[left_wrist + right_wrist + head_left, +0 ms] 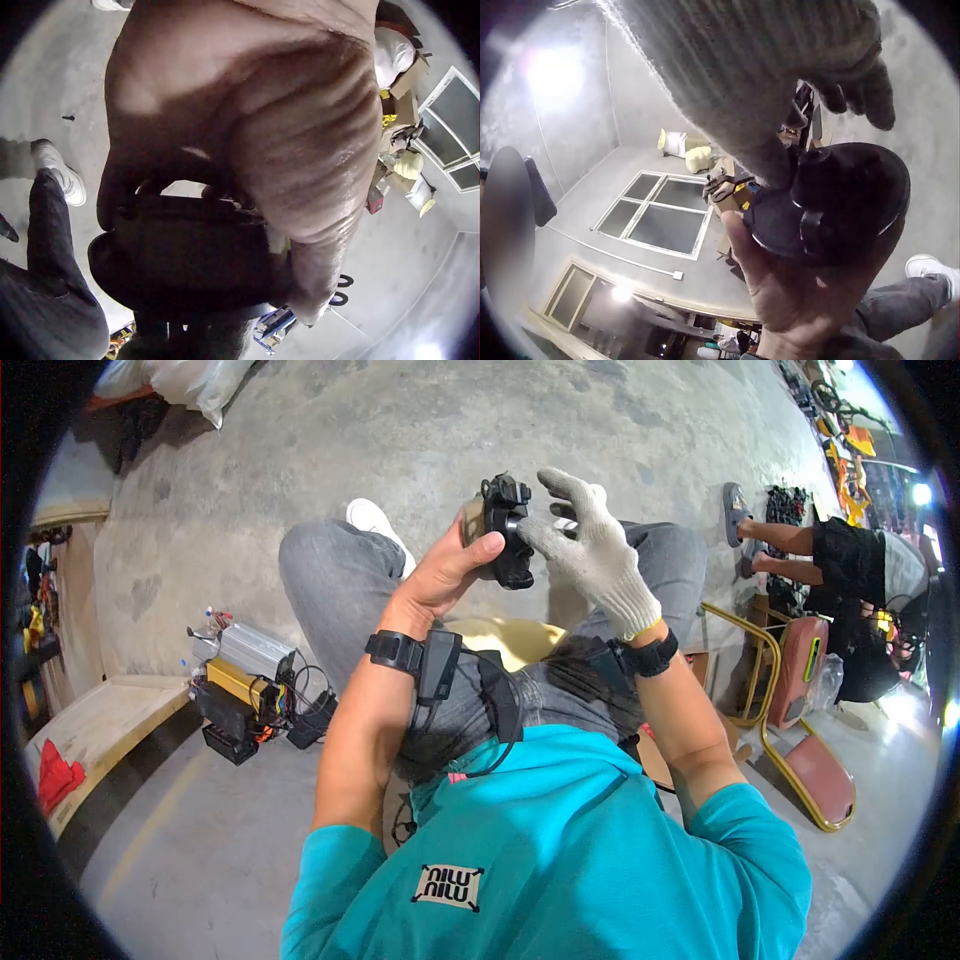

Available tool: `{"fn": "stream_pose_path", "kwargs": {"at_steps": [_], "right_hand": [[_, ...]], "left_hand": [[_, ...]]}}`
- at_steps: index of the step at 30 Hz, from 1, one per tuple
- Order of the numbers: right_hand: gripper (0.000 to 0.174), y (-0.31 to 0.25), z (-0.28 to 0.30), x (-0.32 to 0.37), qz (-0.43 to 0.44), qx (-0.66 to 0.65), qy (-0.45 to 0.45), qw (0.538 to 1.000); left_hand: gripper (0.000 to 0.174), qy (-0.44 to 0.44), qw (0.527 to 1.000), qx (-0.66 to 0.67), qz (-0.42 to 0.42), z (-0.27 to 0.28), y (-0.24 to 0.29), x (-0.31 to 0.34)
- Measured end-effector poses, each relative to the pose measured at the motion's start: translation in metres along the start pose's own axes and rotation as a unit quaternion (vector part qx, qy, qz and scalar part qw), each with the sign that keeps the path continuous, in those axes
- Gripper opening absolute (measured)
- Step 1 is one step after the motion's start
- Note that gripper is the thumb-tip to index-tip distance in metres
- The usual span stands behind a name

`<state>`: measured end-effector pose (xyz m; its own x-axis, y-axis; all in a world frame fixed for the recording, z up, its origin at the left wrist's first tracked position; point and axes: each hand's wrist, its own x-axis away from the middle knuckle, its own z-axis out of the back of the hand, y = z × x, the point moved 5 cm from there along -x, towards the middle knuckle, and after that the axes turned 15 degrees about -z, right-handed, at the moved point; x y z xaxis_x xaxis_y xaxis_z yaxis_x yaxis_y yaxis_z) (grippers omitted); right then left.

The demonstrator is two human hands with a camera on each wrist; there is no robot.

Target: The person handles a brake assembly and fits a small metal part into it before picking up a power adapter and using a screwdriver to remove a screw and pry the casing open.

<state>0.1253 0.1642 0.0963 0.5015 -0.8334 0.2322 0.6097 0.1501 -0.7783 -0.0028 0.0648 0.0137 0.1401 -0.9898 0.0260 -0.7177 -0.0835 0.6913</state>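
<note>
Head view: grey concrete floor (350,445) is spreading underneath. Right hand (592,545), in off-white knitted glove (615,585), is extending its fingers loosely. Bare left hand (447,568) is curling in a grip. Black, rounded, plastic-looking device (509,506) is sitting in it, left thumb lying over the near edge, fingers wrapping behind, gloved thumb touching its face.

Both forearms slant inward over the lap: by the person's own clock, the left forearm (365,745) points toward one o'clock and the right forearm (690,705) toward eleven. I can see the bare left hand (448,568) curled in a grip, thumb angled toward two. The gloved right hand (597,555) reaches its thumb toward ten, other fingers raised and loosely bent.
</note>
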Motion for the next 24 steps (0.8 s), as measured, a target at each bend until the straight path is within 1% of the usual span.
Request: {"fn": "stream_pose_path", "kwargs": {"at_steps": [1, 2, 5, 6, 7, 8, 9, 10, 11, 12, 13, 14, 15, 17, 18, 19, 20, 21, 22, 23, 24], "right_hand": [[0.069, 0.0, -0.002, 0.001, -0.012, -0.002, -0.01, 1.0], [0.07, 0.002, -0.005, 0.002, -0.02, -0.034, -0.026, 0.999], [0.07, 0.004, -0.009, 0.003, -0.026, -0.034, -0.038, 0.998], [0.07, 0.004, -0.009, 0.002, -0.026, -0.034, -0.037, 0.998], [0.065, 0.006, -0.01, 0.002, -0.039, -0.045, -0.036, 0.998], [0.06, 0.008, -0.009, 0.001, -0.053, -0.055, -0.034, 0.996], [0.06, 0.003, -0.008, 0.003, -0.053, -0.055, -0.033, 0.997], [0.052, -0.004, -0.005, 0.008, -0.058, -0.057, -0.017, 0.997], [0.045, -0.007, -0.003, 0.011, -0.062, -0.06, -0.002, 0.996], [0.045, -0.007, -0.004, 0.013, -0.062, -0.06, -0.003, 0.996], [0.04, -0.011, 0.0, 0.015, -0.016, -0.041, 0.039, 0.998], [0.036, -0.015, 0.003, 0.018, 0.03, -0.022, 0.08, 0.996], [0.036, -0.019, 0.003, 0.019, 0.03, -0.022, 0.08, 0.996], [0.041, -0.037, 0.007, 0.022, 0.086, 0.064, 0.121, 0.987], [0.046, -0.042, 0.007, 0.021, 0.117, 0.087, 0.124, 0.981], [0.046, -0.044, 0.008, 0.018, 0.117, 0.087, 0.126, 0.981], [0.048, -0.049, 0.006, 0.017, 0.144, 0.136, 0.135, 0.971], [0.05, -0.053, 0.004, 0.016, 0.17, 0.185, 0.144, 0.957], [0.05, -0.055, 0.003, 0.014, 0.17, 0.185, 0.143, 0.957], [0.051, -0.054, 0.0, 0.01, 0.145, 0.218, 0.128, 0.957], [0.052, -0.053, -0.002, 0.006, 0.12, 0.249, 0.113, 0.954]], "left_hand": [[0.079, -0.005, 1.0, -0.003, -0.006, 0.001, 0.0, 0.0], [0.079, -0.005, 1.0, -0.003, -0.006, 0.003, -0.002, 0.001], [0.08, 0.008, 0.999, -0.03, -0.022, 0.004, -0.005, -0.003], [0.087, 0.021, 0.999, -0.027, -0.022, 0.004, -0.005, -0.003], [0.094, 0.034, 0.999, -0.023, -0.021, 0.004, -0.005, -0.002], [0.094, 0.033, 0.999, -0.023, -0.021, 0.005, -0.008, -0.002], [0.098, 0.052, 0.997, -0.046, -0.027, 0.009, -0.009, -0.003], [0.103, 0.071, 0.995, -0.068, -0.033, 0.012, -0.011, -0.002], [0.103, 0.072, 0.995, -0.068, -0.034, 0.014, -0.013, -0.002], [0.106, 0.084, 0.992, -0.093, -0.034, 0.015, -0.013, -0.002], [0.11, 0.097, 0.988, -0.118, -0.034, 0.016, -0.013, -0.001], [0.11, 0.097, 0.988, -0.118, -0.034, 0.017, -0.014, -0.001], [0.112, 0.107, 0.983, -0.142, -0.043, 0.018, -0.014, -0.001], [0.115, 0.112, 0.979, -0.165, -0.051, 0.019, -0.015, -0.001], [0.11, 0.106, 0.981, -0.152, -0.049, 0.015, -0.013, 0.001], [0.105, 0.101, 0.984, -0.139, -0.048, 0.013, -0.012, 0.002], [0.105, 0.101, 0.984, -0.139, -0.049, 0.015, -0.014, 0.0], [0.112, 0.103, 0.979, -0.168, -0.059, 0.018, -0.014, -0.002], [0.119, 0.105, 0.972, -0.197, -0.069, 0.02, -0.015, -0.003], [0.119, 0.105, 0.972, -0.197, -0.07, 0.021, -0.017, -0.003], [0.121, 0.117, 0.966, -0.223, -0.064, 0.018, -0.015, -0.003]]}}
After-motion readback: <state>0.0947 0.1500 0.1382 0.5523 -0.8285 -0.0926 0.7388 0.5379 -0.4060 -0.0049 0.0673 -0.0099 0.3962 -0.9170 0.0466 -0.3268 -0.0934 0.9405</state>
